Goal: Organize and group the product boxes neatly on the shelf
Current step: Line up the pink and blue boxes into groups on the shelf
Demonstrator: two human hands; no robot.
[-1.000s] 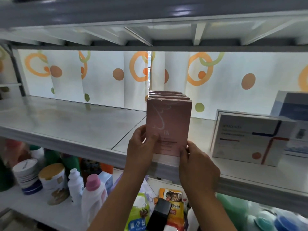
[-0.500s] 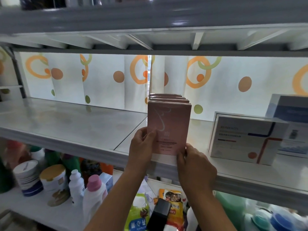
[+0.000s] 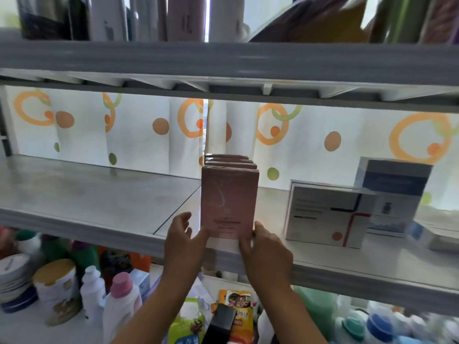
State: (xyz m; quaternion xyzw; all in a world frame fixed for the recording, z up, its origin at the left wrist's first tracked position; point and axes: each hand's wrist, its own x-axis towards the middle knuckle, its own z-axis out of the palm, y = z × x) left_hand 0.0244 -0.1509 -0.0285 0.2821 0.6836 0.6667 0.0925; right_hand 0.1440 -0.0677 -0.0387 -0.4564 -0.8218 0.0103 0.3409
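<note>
A row of several pink boxes (image 3: 227,160) stands upright on the grey middle shelf (image 3: 99,194), running from its front edge toward the back. The front pink box (image 3: 229,202) stands at the shelf's front edge, touching the one behind it. My left hand (image 3: 183,240) is at its lower left corner with the fingers spread and lifted off the front face; only the thumb side is near the box. My right hand (image 3: 267,249) pinches the lower right corner, thumb against the right edge.
A white box with red and blue lines (image 3: 327,214) stands to the right, with a blue-and-white box (image 3: 395,184) behind it. Left of the pink row the shelf is bare. Bottles and tins (image 3: 119,301) crowd the lower shelf; more products stand on the upper shelf (image 3: 223,60).
My left hand's fingers have come off the front face of the pink box and spread. The right hand stays at the lower right corner. The view has tilted upward.
</note>
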